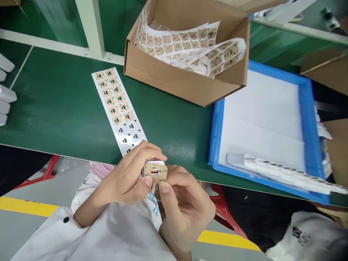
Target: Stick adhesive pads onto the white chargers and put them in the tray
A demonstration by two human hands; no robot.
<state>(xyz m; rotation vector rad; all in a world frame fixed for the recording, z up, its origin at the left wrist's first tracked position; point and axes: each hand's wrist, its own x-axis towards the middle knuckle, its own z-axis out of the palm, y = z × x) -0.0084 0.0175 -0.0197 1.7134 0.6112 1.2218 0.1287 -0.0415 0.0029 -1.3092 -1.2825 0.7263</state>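
My left hand (pixel 126 177) is closed around a small white piece (pixel 146 163) with a rounded edge, mostly hidden by the fingers. Over its end face lies a tan adhesive sticker (pixel 160 169) with printed lettering and a cut-out, through which coloured bits like wires show. Thumb and forefinger of my right hand (pixel 187 195) pinch the sticker's right edge. Just beyond my left hand, a white sticker sheet (pixel 127 136) lies on the green table (pixel 67 108). Rows of tan stickers fill its far part, and bare backing with dark cut-outs shows at the near end.
An open cardboard box (pixel 176 81) full of curled sticker sheets (pixel 187 41) stands behind. To its right, a blue tray (pixel 217 127) holds a row of white parts (pixel 272 168). More white parts (pixel 7 94) sit at the left edge. A person's cap (pixel 307 232) shows lower right.
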